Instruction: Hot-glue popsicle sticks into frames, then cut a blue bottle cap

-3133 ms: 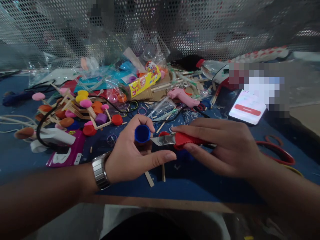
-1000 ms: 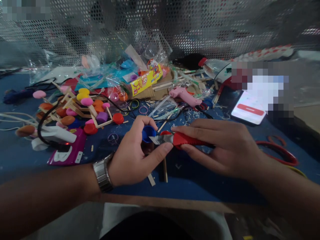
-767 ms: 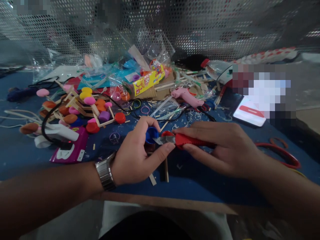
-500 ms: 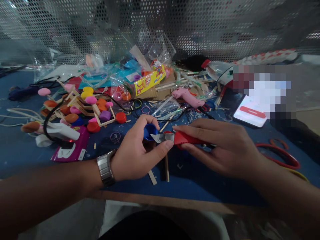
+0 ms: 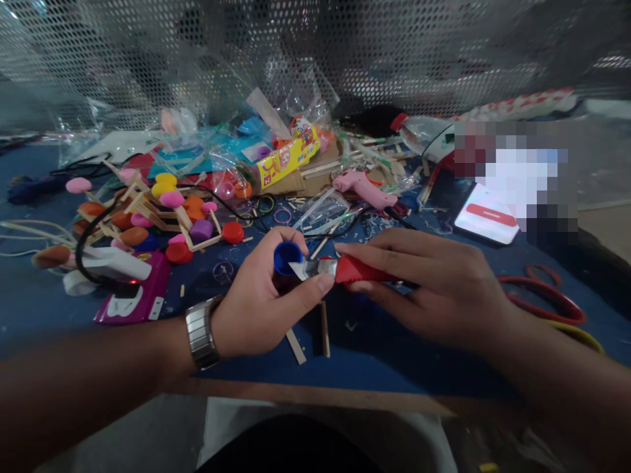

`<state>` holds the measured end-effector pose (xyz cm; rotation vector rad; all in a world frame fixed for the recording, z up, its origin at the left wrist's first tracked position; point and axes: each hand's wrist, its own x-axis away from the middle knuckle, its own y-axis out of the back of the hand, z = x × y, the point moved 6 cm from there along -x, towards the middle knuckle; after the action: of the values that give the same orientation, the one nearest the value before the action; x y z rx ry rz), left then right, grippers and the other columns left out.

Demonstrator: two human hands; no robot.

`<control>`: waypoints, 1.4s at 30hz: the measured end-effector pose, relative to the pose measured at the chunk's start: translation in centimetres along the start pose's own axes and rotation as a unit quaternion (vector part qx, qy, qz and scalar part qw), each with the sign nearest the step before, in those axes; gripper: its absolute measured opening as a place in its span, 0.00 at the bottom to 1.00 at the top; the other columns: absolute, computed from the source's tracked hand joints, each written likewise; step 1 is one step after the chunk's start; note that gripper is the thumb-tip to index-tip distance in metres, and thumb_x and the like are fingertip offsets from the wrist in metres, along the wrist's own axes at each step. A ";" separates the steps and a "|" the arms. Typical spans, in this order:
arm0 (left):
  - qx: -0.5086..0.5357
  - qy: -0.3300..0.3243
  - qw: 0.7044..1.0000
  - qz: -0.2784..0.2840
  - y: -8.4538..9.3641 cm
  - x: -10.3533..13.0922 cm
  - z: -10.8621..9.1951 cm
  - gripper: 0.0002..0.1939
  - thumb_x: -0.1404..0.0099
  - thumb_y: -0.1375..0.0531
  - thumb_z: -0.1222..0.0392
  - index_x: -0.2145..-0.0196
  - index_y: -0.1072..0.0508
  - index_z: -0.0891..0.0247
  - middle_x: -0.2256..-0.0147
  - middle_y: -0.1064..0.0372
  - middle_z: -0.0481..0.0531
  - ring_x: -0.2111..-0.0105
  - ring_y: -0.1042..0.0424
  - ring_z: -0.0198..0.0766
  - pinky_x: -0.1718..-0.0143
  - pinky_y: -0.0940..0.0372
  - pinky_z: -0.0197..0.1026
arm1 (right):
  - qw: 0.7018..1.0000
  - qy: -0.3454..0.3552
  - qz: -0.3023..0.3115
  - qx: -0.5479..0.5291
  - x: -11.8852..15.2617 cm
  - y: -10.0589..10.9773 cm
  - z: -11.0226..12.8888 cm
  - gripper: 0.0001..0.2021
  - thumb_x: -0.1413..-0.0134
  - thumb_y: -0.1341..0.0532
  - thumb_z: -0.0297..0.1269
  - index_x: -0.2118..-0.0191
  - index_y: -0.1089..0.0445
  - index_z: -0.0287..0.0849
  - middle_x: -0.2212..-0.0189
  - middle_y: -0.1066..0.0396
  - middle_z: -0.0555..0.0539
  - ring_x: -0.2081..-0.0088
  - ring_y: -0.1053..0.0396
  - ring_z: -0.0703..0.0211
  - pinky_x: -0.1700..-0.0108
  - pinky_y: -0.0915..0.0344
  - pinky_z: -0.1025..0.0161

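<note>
Between the thumb and fingers of my left hand [image 5: 266, 295] sits a small blue cap [image 5: 287, 257], its hollow side facing up toward me. My right hand [image 5: 428, 282] grips a utility knife [image 5: 357, 269] by its red body. The knife's blade points left and lies at the cap's right rim, beside my left thumb tip. Whether the edge has entered the plastic I cannot tell. Beneath my hands, thin wooden sticks [image 5: 296, 346] rest on the blue tabletop [image 5: 394, 368].
At left stands a stick model [image 5: 167, 213] with coloured caps, behind a purple power strip [image 5: 135, 299] with a white plug. A pink glue gun [image 5: 365, 189], a yellow packet [image 5: 288, 157] and plastic bags lie farther back. A phone [image 5: 488, 213] and red scissors handles [image 5: 547, 299] are at right.
The cap has tipped so that more of its hollow inside faces me. Both hands and the knife have shifted slightly left in the view, along with the whole scene.
</note>
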<state>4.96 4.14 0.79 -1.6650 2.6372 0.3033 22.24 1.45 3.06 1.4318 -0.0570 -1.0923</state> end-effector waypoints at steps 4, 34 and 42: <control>0.001 -0.011 1.000 -0.005 0.0 0.0 0.0 0.15 0.35 0.34 0.56 0.59 0.38 0.58 0.73 0.40 0.42 0.78 0.41 0.31 0.79 0.42 0.35 | 1.000 -0.002 0.004 0.003 0.0 0.1 0.0 0.14 0.31 0.39 0.37 0.45 0.24 0.44 0.62 0.19 0.42 0.64 0.20 0.53 0.63 0.22 0.59; 0.034 0.011 0.999 0.019 0.1 -0.4 0.1 0.22 0.42 0.27 0.58 0.65 0.39 0.59 0.76 0.42 0.39 0.78 0.48 0.27 0.80 0.50 0.32 | 0.999 0.022 0.020 0.017 0.3 0.6 0.9 0.15 0.31 0.40 0.37 0.46 0.24 0.35 0.65 0.20 0.42 0.70 0.24 0.58 0.71 0.31 0.63; -0.034 -0.034 0.999 0.019 0.1 -0.3 -0.4 0.18 0.36 0.31 0.53 0.63 0.38 0.59 0.74 0.44 0.40 0.79 0.50 0.28 0.80 0.51 0.34 | 0.998 0.026 0.008 0.055 0.3 0.7 1.2 0.16 0.31 0.40 0.36 0.47 0.23 0.33 0.65 0.19 0.41 0.70 0.23 0.56 0.71 0.31 0.60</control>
<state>5.02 4.43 1.20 -1.5945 2.6401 0.4471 22.06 0.19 3.69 1.5552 -0.0925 -1.0525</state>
